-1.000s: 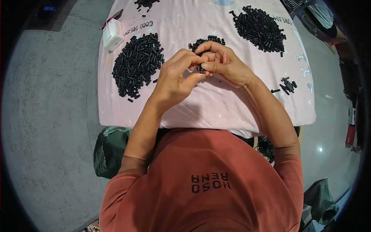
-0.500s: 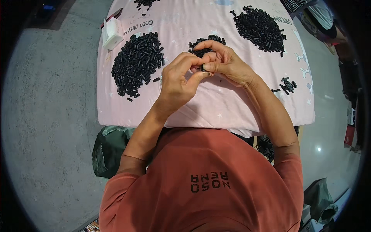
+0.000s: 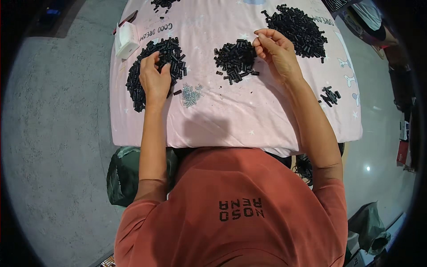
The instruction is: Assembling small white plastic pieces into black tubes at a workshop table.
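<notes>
My left hand reaches over the left pile of short black cylindrical pieces, its thumb and fingers apart at the pile's surface. Part of that pile is covered by the hand. At the right edge of a smaller pile of black pieces is my right hand. Its thumb and fingers are pinched together; whatever they may hold is too small or hidden to name. Between the two piles lies a cluster of tiny silvery pieces, with one black piece beside it.
A large black pile lies far right, a small group of black pieces nearer on the right. Another pile is at the far edge. A white box stands at left on the pink cloth. Another person is at upper right.
My hands, together over the middle before, have separated. The left moved left to the black pile; the right moved up and right. The middle pile and silvery pieces are now uncovered.
</notes>
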Demonstrator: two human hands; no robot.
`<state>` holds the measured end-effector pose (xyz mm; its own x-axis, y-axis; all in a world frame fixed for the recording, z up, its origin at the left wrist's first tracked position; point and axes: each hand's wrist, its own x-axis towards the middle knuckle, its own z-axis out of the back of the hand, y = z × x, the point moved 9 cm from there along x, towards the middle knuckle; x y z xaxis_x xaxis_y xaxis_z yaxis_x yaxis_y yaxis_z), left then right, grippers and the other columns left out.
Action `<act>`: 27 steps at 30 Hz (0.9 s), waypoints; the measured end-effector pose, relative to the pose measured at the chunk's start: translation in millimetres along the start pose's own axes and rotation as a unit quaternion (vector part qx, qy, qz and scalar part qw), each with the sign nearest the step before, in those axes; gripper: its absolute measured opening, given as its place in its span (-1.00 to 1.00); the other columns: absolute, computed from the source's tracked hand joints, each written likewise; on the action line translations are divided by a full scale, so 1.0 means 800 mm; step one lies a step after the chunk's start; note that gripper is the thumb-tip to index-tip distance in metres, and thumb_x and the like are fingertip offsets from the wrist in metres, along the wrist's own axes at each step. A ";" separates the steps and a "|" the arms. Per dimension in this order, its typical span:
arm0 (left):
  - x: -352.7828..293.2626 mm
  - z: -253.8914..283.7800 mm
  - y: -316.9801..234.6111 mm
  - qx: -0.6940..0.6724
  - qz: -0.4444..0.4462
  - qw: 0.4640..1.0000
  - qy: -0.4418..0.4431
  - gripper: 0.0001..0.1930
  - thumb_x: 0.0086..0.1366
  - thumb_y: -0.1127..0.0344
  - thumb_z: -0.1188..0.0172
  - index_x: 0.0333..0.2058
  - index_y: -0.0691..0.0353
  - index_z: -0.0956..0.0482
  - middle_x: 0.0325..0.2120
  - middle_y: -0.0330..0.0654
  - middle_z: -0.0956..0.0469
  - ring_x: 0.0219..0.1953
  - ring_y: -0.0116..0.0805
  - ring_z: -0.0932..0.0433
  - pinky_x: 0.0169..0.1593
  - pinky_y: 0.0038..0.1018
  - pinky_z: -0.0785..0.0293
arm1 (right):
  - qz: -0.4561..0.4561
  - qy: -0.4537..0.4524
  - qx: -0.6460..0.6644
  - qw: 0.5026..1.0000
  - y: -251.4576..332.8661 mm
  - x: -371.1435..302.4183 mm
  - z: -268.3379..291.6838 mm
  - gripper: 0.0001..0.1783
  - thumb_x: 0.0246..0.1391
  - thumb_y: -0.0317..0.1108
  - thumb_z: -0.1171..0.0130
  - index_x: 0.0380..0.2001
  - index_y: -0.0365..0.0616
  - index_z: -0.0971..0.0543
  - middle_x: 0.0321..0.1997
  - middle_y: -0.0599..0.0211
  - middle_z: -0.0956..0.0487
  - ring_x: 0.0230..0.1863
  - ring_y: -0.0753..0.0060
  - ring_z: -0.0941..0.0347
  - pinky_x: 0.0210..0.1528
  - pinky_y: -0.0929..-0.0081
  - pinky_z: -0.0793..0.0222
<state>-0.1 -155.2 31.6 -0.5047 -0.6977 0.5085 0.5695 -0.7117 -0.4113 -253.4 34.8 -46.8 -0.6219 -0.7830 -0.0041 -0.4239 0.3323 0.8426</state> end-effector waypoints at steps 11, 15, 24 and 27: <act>-0.051 -0.069 -0.126 -0.153 -0.130 0.964 0.176 -0.92 0.15 0.53 -0.18 -0.36 0.34 -0.61 -0.41 -0.10 -0.57 -0.39 -0.27 -0.55 -0.25 -0.48 -0.45 | -0.005 -0.044 -0.007 0.999 -0.005 -0.001 0.006 -0.87 0.23 -0.36 -0.17 -0.22 -0.18 -0.58 -0.42 0.42 -0.61 -0.48 0.74 -0.44 -0.44 0.79 -0.31; -0.064 -0.081 -0.146 -0.174 -0.152 0.949 0.213 -0.91 0.14 0.51 -0.24 -0.35 0.35 -0.61 -0.42 -0.10 -0.56 -0.41 -0.26 -0.55 -0.30 -0.46 -0.46 | -0.003 -0.041 0.001 0.999 -0.003 -0.002 0.005 -0.87 0.22 -0.37 -0.17 -0.22 -0.19 -0.58 -0.41 0.41 -0.61 -0.48 0.73 -0.44 -0.44 0.79 -0.31; -0.080 -0.088 -0.167 -0.122 -0.155 0.954 0.225 -0.81 0.02 0.43 -0.37 -0.35 0.20 -0.60 -0.39 -0.22 -0.53 -0.25 -0.21 -0.50 -0.07 -0.29 -0.23 | -0.014 -0.013 -0.004 1.000 -0.008 -0.004 -0.002 -0.84 0.21 -0.39 -0.17 -0.19 -0.22 -0.57 -0.39 0.38 -0.62 -0.45 0.71 -0.45 -0.40 0.75 -0.33; -0.083 -0.087 -0.162 -0.123 -0.162 0.955 0.217 -0.84 0.03 0.45 -0.35 -0.37 0.20 -0.59 -0.40 -0.23 -0.53 -0.27 -0.23 -0.50 -0.08 -0.30 -0.23 | -0.017 -0.009 -0.020 1.000 -0.007 -0.006 -0.006 -0.85 0.22 -0.39 -0.16 -0.20 -0.22 -0.57 -0.39 0.38 -0.62 -0.46 0.71 -0.45 -0.39 0.75 -0.33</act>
<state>-85.3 -22.1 -1.6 -0.8804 -0.3677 0.2994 0.1947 -0.8561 -0.4787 -244.9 34.0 -49.1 -0.6190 -0.7843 -0.0424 -0.4184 0.2836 0.8629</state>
